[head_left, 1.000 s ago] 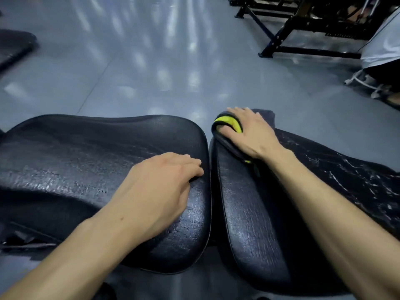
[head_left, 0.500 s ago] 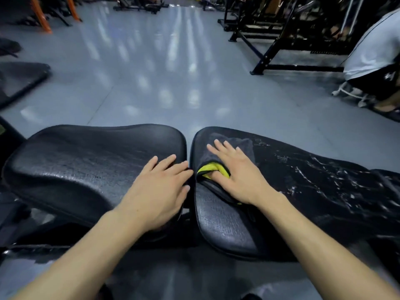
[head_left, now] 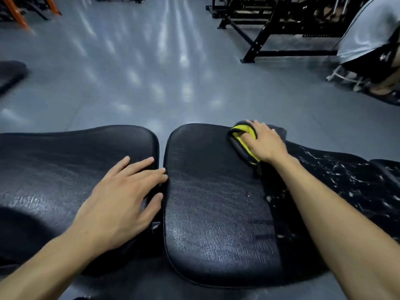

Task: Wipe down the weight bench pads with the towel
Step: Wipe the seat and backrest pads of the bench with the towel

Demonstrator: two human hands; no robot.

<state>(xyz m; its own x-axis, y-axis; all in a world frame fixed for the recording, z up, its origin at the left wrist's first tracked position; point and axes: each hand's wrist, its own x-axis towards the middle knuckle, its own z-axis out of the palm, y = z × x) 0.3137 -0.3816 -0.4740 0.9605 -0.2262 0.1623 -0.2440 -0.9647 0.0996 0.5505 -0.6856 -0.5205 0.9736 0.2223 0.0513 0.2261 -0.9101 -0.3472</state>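
Two black bench pads lie side by side with a narrow gap between them: the left pad [head_left: 54,165] and the right pad [head_left: 212,202]. My left hand [head_left: 121,200] rests flat on the left pad's right edge, fingers spread and reaching the gap. At the far edge of the right pad, my right hand [head_left: 265,141] presses a folded grey and yellow towel [head_left: 240,140] against the surface. Most of the towel is hidden under that hand. White cracks show in the right pad's surface further right.
A grey glossy floor [head_left: 151,72] stretches ahead. A black steel machine frame [head_left: 259,44] stands at the back right. A seated person [head_left: 372,40] in a light shirt is at the right edge. Orange legs [head_left: 17,14] are at the back left, another dark pad [head_left: 10,72] at left.
My right hand has slid the towel from the right pad's near-left area to its far edge, further right. The left hand has stayed on the left pad's edge. The camera view shifted.
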